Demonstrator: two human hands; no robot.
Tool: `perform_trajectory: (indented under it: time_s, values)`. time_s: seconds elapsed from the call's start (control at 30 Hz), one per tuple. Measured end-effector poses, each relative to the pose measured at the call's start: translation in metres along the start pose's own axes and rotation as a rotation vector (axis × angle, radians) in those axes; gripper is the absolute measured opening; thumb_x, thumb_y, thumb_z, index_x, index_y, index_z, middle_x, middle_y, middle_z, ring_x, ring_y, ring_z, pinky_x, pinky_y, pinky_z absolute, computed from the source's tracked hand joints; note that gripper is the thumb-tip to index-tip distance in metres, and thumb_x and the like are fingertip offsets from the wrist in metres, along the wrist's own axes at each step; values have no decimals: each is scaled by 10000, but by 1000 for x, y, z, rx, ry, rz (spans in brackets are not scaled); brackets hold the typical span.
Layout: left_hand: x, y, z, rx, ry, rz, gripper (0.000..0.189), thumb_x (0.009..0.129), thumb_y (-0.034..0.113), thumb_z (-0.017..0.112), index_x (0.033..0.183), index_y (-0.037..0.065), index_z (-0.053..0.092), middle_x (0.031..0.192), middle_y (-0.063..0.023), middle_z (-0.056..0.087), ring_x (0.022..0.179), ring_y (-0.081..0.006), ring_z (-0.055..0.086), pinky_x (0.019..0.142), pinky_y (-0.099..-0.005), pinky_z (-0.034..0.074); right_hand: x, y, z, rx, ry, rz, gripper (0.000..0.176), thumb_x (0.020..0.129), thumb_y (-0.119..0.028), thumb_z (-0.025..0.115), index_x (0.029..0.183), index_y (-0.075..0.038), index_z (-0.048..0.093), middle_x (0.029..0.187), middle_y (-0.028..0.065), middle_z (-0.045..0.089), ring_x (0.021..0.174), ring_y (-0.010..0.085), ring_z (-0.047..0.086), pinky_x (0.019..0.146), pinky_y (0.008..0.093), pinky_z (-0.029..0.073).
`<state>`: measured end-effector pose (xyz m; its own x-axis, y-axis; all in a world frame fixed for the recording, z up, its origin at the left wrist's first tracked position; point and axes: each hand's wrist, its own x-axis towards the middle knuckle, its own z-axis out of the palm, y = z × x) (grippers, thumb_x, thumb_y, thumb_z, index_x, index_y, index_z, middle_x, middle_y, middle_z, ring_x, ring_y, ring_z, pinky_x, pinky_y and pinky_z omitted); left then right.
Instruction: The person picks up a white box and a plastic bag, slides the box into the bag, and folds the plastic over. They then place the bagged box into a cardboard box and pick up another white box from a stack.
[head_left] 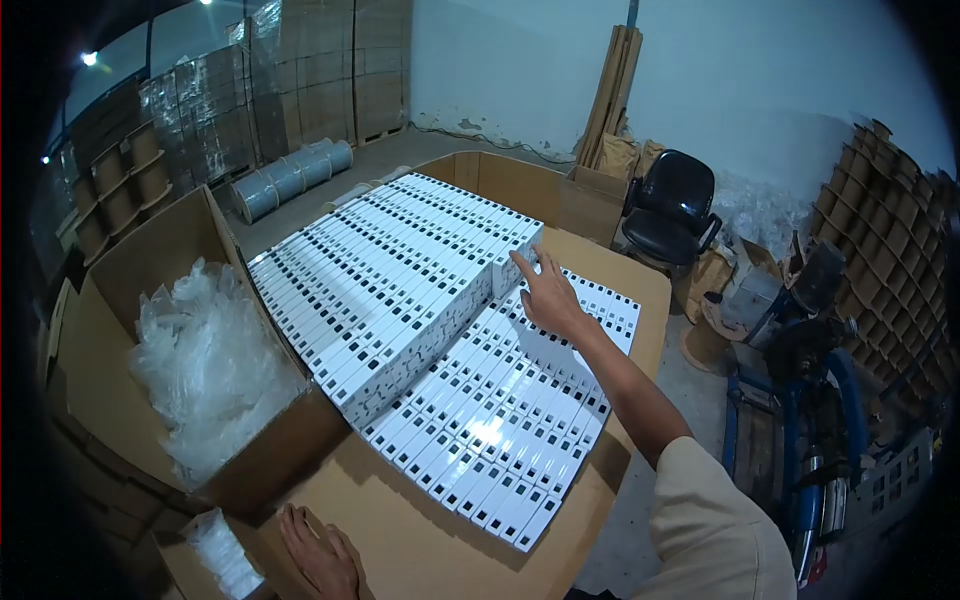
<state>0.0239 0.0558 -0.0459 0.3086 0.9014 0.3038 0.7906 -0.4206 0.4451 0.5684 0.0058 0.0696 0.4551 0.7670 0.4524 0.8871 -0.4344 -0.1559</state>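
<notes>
Rows of long white pieces with small dark square openings (390, 270) form a raised stack on a cardboard-topped table (400, 520). A lower layer of the same pieces (500, 410) lies along its right side. My right hand (550, 295) reaches over the lower layer, its fingers apart and touching the side of the raised stack near its far right end. Whether it grips a piece there is not visible. At the bottom left, my left hand (318, 555) lies on the cardboard with its fingers spread, holding nothing.
An open cardboard box of clear plastic bags (210, 370) stands at the left, with a smaller box of white plastic (225, 560) below it. A black chair (670, 205) is beyond the table. Blue machinery (800, 430) stands at the right.
</notes>
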Motion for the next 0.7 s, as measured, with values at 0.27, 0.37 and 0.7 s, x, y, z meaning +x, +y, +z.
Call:
perform_trajectory:
  time_s: [0.27,0.37,0.7]
  values:
    - [7,15,-17,102,59,199,476,1026,245,563,1327,-123,550,1441,-318,492,1367,-473,429,1166,-514,337,3,12,2,107,16,9,599,896,13,640,1451,-174,509,1608,251,258,1458,461,357,1181,520,388]
    - [6,17,-19,102,71,193,468,1030,241,552,1327,-121,553,1441,-313,496,1368,-468,431,1166,-510,338,2,19,0,212,36,-7,559,874,54,661,1382,-143,537,1571,240,316,1426,457,399,1168,511,400]
    - [1,8,-8,39,11,61,473,987,152,546,1403,-66,491,1506,-265,448,1431,-442,369,1204,-506,281,7,49,18,346,182,-63,485,799,97,713,1222,-103,583,1262,186,563,1222,420,553,1036,459,465]
